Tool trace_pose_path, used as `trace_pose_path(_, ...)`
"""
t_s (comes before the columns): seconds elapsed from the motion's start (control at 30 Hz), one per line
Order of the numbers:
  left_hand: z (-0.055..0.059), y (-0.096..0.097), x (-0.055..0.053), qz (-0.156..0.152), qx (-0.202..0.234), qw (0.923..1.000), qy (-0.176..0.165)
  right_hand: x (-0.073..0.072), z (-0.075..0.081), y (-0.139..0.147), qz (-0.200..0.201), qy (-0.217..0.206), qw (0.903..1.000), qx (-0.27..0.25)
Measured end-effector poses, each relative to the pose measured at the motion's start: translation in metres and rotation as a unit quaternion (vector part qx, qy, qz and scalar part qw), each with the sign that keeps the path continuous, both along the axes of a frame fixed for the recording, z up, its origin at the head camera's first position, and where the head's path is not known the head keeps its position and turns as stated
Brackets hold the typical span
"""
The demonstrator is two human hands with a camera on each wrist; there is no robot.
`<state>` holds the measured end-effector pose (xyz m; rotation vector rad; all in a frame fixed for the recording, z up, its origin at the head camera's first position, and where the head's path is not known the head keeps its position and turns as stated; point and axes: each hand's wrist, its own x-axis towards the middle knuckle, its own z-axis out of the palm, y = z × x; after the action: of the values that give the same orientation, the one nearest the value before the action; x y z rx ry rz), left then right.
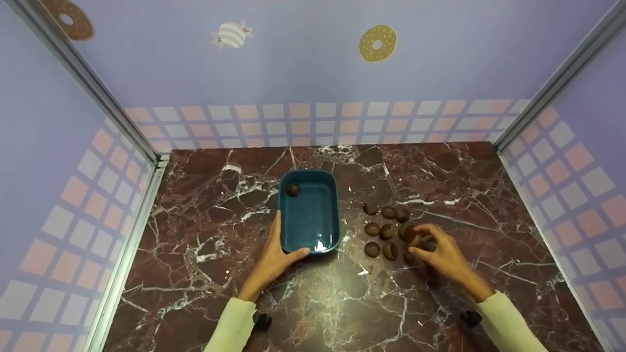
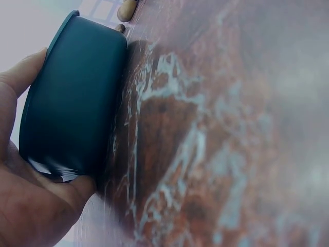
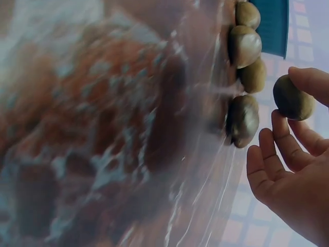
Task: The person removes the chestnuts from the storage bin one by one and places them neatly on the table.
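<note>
A deep teal rectangular dish (image 1: 310, 215) stands on the marble-patterned table, with one brown chestnut (image 1: 293, 189) inside at its far left corner. My left hand (image 1: 274, 256) grips the dish's near left corner, fingers along the left side and thumb at the near rim. In the left wrist view, the dish's outer wall (image 2: 77, 92) shows between thumb and fingers. To the right of the dish, my right hand (image 1: 442, 252) pinches a chestnut (image 3: 293, 98) between thumb and fingertips, raised beside the others. Several loose chestnuts (image 1: 372, 229) lie in a cluster between the dish and this hand.
Lilac wall panels (image 1: 313, 63) with a checked border enclose the table (image 1: 205, 210) at the back and both sides. Metal frame strips (image 1: 127, 259) run along the left edge. Dark wrist straps (image 1: 470, 319) sit by the light sleeves (image 1: 508, 322).
</note>
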<state>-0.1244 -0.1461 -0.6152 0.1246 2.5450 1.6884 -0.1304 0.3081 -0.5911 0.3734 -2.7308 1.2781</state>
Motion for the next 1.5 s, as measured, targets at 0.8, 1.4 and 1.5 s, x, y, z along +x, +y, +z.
trace_pose_path(0.8,0.000,0.000,0.002,-0.008,0.022,0.9997,0.006,-0.002,-0.013,0.012,0.030,-0.012,0.9937,0.107)
trace_pose_path(1.4,-0.001,-0.001,0.002,-0.003,0.006,1.0000,0.000,-0.003,-0.021,0.008,0.030,0.013,0.9937,0.107)
trace_pose_path(1.5,-0.001,-0.001,0.001,-0.001,0.006,1.0000,-0.001,-0.004,-0.022,0.007,0.029,0.017,0.9941,0.103)
